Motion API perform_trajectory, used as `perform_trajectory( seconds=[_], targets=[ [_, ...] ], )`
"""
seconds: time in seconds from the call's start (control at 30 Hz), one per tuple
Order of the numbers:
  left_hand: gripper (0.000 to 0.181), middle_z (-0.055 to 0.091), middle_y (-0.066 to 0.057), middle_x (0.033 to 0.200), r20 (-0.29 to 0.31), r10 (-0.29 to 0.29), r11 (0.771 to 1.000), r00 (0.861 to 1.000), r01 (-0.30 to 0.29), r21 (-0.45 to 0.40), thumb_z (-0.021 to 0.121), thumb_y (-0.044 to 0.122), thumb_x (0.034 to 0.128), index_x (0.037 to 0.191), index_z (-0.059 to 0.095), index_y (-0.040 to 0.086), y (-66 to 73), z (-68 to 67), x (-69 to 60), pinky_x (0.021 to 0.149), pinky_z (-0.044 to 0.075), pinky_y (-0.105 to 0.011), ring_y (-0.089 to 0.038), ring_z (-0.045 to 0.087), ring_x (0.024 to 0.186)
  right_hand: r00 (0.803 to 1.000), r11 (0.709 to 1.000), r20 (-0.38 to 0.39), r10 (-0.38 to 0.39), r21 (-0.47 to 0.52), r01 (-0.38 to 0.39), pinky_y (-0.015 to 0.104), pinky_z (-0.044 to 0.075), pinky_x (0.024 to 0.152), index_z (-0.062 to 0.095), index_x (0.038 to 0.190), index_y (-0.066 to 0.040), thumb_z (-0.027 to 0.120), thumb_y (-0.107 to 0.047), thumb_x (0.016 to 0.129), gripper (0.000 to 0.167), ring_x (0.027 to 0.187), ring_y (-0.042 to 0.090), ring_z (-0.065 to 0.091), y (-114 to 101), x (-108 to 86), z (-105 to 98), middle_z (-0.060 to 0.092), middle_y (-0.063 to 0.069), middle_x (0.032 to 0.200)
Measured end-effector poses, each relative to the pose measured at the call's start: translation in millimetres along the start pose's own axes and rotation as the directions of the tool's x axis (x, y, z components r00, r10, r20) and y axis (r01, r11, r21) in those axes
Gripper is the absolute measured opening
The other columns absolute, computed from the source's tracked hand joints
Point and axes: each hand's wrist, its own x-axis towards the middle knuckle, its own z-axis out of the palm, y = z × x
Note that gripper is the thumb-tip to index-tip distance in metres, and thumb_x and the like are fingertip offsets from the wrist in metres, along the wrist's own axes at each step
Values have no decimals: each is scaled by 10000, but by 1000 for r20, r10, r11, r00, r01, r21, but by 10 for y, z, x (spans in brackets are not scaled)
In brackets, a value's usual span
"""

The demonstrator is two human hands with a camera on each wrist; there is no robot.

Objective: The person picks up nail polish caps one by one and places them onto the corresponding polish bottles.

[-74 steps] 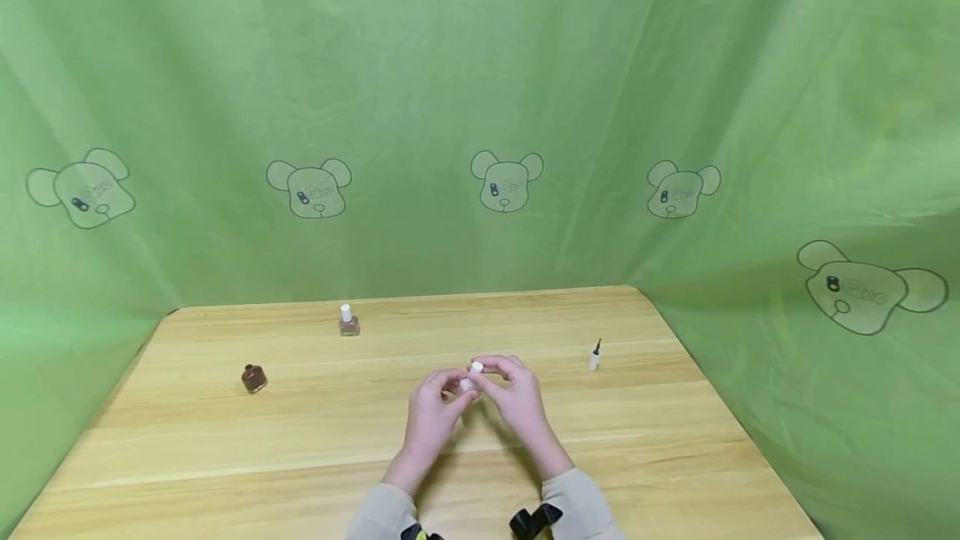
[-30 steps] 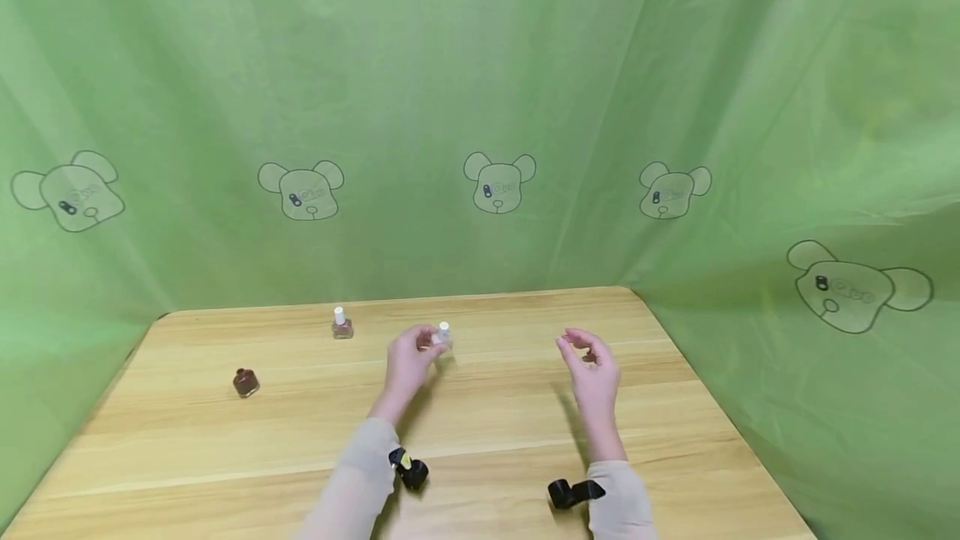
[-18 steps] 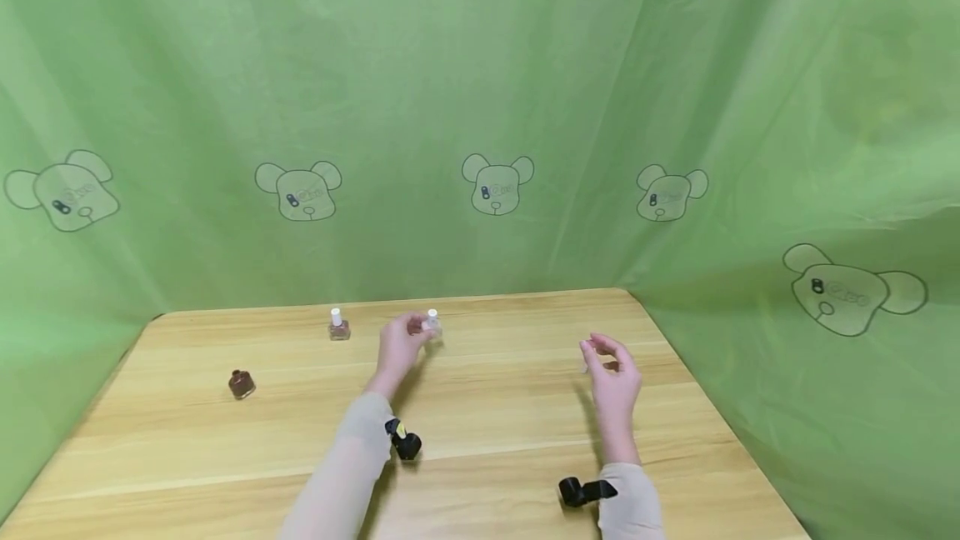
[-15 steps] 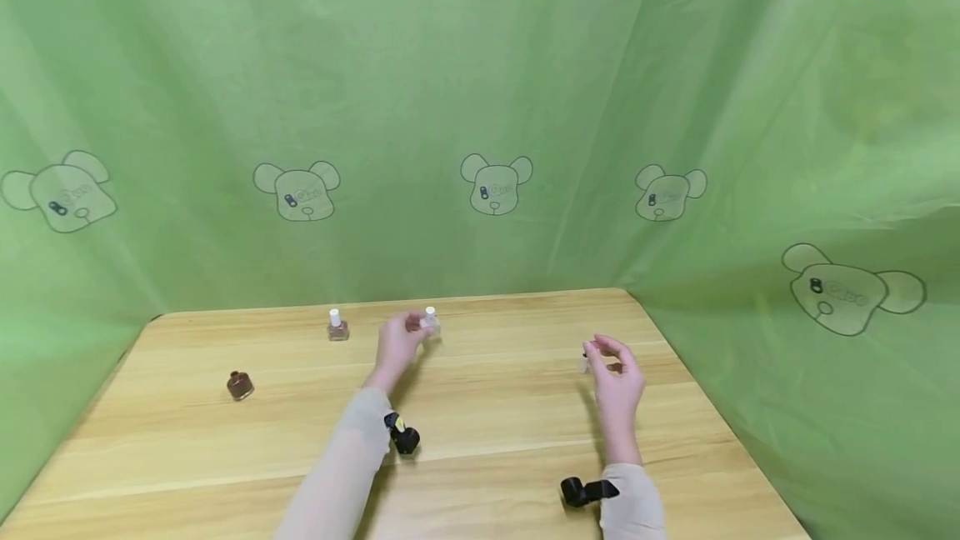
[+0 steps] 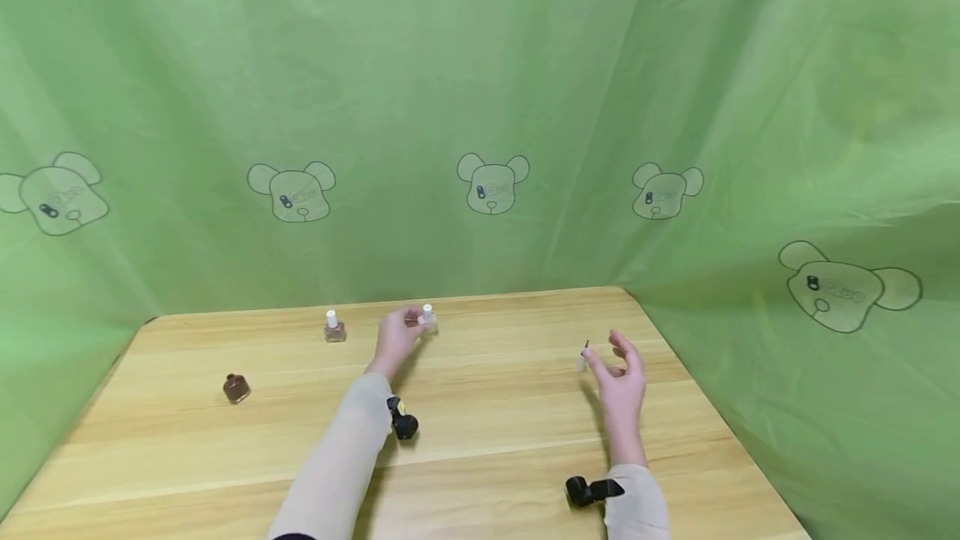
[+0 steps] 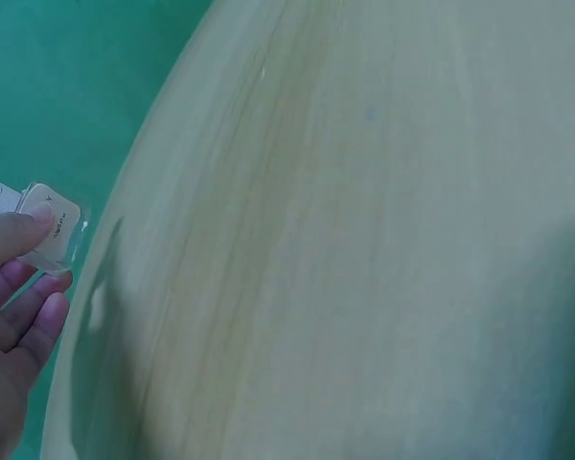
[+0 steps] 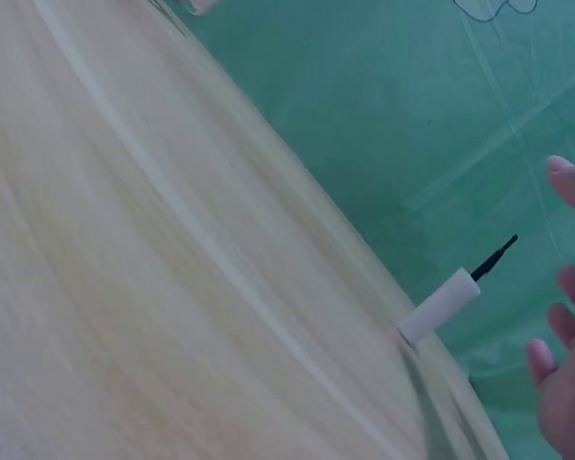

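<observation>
My left hand pinches a clear nail polish bottle with a white cap at the back of the table. In the left wrist view, the thumb lies across the labelled bottle and the fingers are behind it. My right hand is spread open at the right, holding nothing. Just left of its thumb a white nail polish cap stands on the table with its dark brush pointing up. The right wrist view shows a gap between that brush cap and the fingers.
A pinkish-brown nail polish bottle with a white cap stands at the back left. Nearer me is a dark brown nail polish bottle without its white cap. A green curtain hangs around the wooden table.
Both hands were together at the middle over the bottle. The left has since carried it back and leftward; the right moved to the brush cap, and its fingers have just spread away from it.
</observation>
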Motion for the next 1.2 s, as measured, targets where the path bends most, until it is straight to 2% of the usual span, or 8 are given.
perform_trajectory(
  seconds=[0.13, 0.33, 0.63, 0.73, 0.9, 1.2],
  targets=[
    [287, 705, -204, 1053, 8, 9, 1000, 1000, -8, -11, 754, 64, 816, 1073, 671, -32, -60, 0, 21, 878, 575, -391, -308, 676, 971, 992, 997, 95, 78, 7, -79, 373, 366, 1009, 406, 1469, -128, 777, -138, 821, 747, 1304, 252, 356, 51, 26, -23, 444, 110, 1482],
    [303, 706, -192, 1048, 10, -3, 1000, 1000, 3, -3, 774, 82, 799, 1067, 677, -20, -165, -17, 71, 905, 558, -413, -304, 670, 965, 957, 981, 219, 192, -2, -196, 484, 347, 1143, 249, 1538, -143, 748, -143, 850, 850, 1424, 375, 290, 112, 45, -38, 324, 148, 1562],
    [329, 701, -187, 1091, 34, -2, 1000, 999, 1, 23, 774, 80, 800, 1097, 672, -18, -192, -26, 97, 951, 535, -434, -314, 673, 996, 913, 963, 307, 270, -61, -264, 523, 236, 1205, 240, 1537, -114, 720, -193, 881, 817, 1449, 362, 275, 212, 53, -61, 319, 158, 1574],
    [342, 702, -180, 1096, 38, -3, 999, 999, 2, 38, 780, 84, 797, 1107, 673, -13, -178, -26, 100, 964, 526, -438, -312, 672, 1006, 905, 957, 313, 289, -90, -275, 528, 205, 1213, 267, 1528, -109, 719, -223, 883, 796, 1455, 362, 262, 237, 62, -63, 339, 168, 1562],
    [346, 706, -176, 1096, 44, 1, 999, 999, -3, 48, 783, 81, 796, 1111, 675, -10, -163, -21, 110, 970, 524, -438, -312, 674, 1011, 914, 954, 275, 300, -110, -280, 516, 220, 1208, 351, 1487, -78, 710, -178, 884, 709, 1441, 374, 286, 235, 70, -20, 385, 204, 1523],
    [352, 706, -187, 1093, 59, 0, 999, 998, -2, 44, 783, 83, 793, 1114, 677, -16, -176, -31, 128, 969, 522, -445, -323, 668, 1011, 943, 953, 186, 276, -178, -244, 506, 292, 1172, 485, 1380, -8, 693, -114, 887, 546, 1345, 400, 415, 244, 78, 103, 492, 284, 1406]
  ],
)
